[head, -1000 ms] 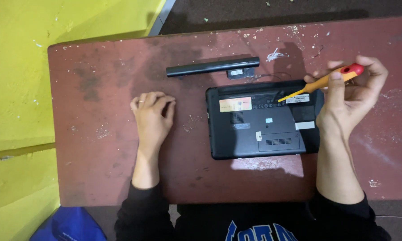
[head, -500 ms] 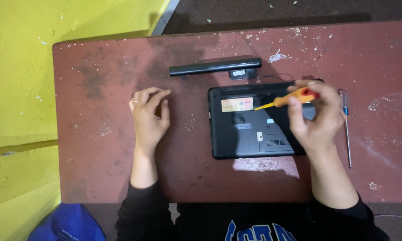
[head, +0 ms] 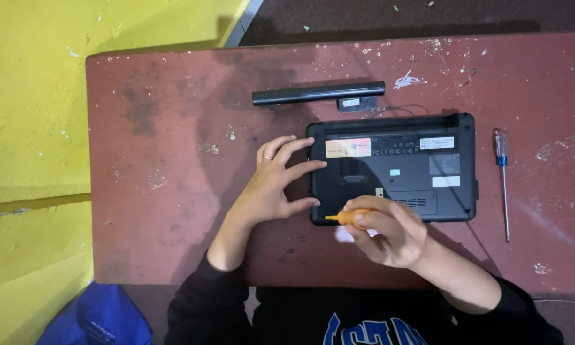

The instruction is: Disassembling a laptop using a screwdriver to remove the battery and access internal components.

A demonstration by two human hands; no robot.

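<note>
Worn red table (head: 160,211): upturned black laptop (head: 402,185), long black battery (head: 318,93), blue-handled screwdriver (head: 503,182).

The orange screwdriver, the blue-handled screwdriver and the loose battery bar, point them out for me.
orange screwdriver (head: 346,217), head view, on its handle.
blue-handled screwdriver (head: 501,153), head view, on its handle.
battery bar (head: 318,93), head view, on its middle.

screwdriver (head: 346,217): mostly hidden in right hand (head: 390,233), tip unseen | laptop (head: 393,167) labels: too small to tell | blue bag (head: 99,316): cut off by bottom edge
</note>
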